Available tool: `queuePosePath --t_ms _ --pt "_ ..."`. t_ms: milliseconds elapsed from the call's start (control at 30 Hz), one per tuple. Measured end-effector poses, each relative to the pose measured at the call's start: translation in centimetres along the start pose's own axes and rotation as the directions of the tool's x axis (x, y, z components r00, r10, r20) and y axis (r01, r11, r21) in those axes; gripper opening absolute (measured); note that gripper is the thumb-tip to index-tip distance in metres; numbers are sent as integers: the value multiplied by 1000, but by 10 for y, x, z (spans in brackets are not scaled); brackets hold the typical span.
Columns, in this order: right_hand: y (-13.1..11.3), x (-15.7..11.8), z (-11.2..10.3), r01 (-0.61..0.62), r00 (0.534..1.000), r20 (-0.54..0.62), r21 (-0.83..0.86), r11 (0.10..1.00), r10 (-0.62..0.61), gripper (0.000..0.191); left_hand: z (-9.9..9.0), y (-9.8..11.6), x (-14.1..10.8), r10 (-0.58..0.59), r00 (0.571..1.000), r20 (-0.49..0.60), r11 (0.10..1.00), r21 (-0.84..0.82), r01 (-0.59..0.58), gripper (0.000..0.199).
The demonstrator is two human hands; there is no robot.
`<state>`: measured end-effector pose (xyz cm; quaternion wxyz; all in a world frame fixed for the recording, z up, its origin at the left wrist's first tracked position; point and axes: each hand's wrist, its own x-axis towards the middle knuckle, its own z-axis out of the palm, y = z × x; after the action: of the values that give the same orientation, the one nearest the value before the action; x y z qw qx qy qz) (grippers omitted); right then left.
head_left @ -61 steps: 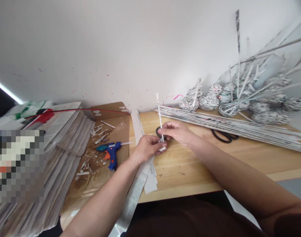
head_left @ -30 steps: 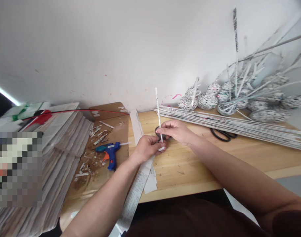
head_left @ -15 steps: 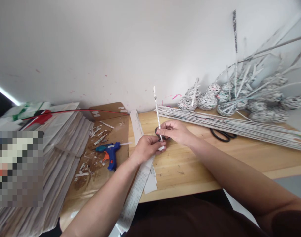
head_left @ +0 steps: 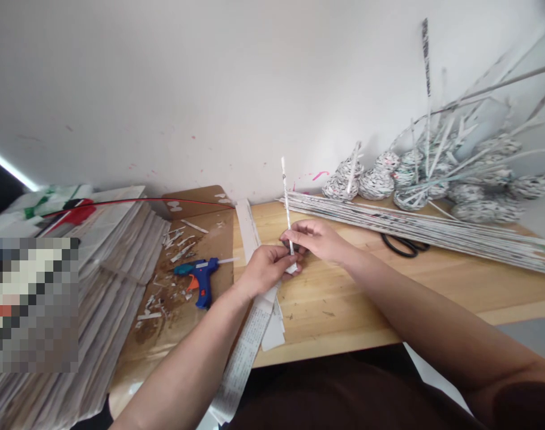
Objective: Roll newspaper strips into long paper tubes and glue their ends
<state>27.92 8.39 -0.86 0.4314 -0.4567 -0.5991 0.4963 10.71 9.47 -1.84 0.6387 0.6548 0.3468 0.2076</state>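
Observation:
A thin white paper stick [head_left: 286, 200] stands nearly upright between my hands, leaning slightly left at its top. Its lower end is pinched by my left hand [head_left: 270, 267], fingers closed. Higher up, my right hand [head_left: 314, 237] has its thumb and fingers closed on the same stick. A small dark round thing [head_left: 285, 236] shows partly behind the right fingertips; most of it is hidden. Long printed paper strips [head_left: 245, 352] lie beneath my left hand and forearm.
A blue glue gun [head_left: 203, 280] lies on brown card among paper scraps, left. Stacked paper [head_left: 120, 269] stands further left. Rolled paper sticks [head_left: 402, 224] cross the table's back right, over black-handled scissors [head_left: 400, 245]. Woven paper shapes [head_left: 375, 182] line the wall.
The paper stick's top has shifted slightly right. The right fingers have moved a little, and less of the dark round thing shows. My left hand has barely moved.

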Motion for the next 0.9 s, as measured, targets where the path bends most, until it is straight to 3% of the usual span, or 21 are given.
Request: queuePosePath --t_ms 67,133,333,500,633,700,767,833,900 --pt "-4 0 -5 -45 991 129 48 998 38 37 0 1 0 -17 1000 27 999 -45 18 32" --pt "-6 1 -8 -42 990 138 61 997 33 35 -1 0 0 -28 999 32 997 -66 30 33" --pt "8 3 1 56 996 -69 -4 998 -56 32 -1 -3 2 2 1000 -22 1000 0 -2 31" --pt "11 -1 11 146 951 -245 -181 973 -188 32 0 0 1 41 998 -37 999 36 -40 30" --pt "9 -2 13 163 929 -288 -245 956 -232 33 1 2 1 41 999 -24 999 34 -40 31" --pt "7 -1 8 112 969 -206 -144 983 -140 33 0 3 1 18 1000 -14 1000 -1 -18 33" --pt "3 0 2 21 999 -24 -10 1000 -21 34 -1 3 0 -17 1000 11 998 -55 18 34" --pt "0 1 -4 -45 991 133 71 996 35 36 -2 4 0 -48 998 37 994 -99 51 35" --pt "-2 1 -8 -53 986 166 109 993 35 35 -2 5 -1 -61 997 57 990 -123 67 37"
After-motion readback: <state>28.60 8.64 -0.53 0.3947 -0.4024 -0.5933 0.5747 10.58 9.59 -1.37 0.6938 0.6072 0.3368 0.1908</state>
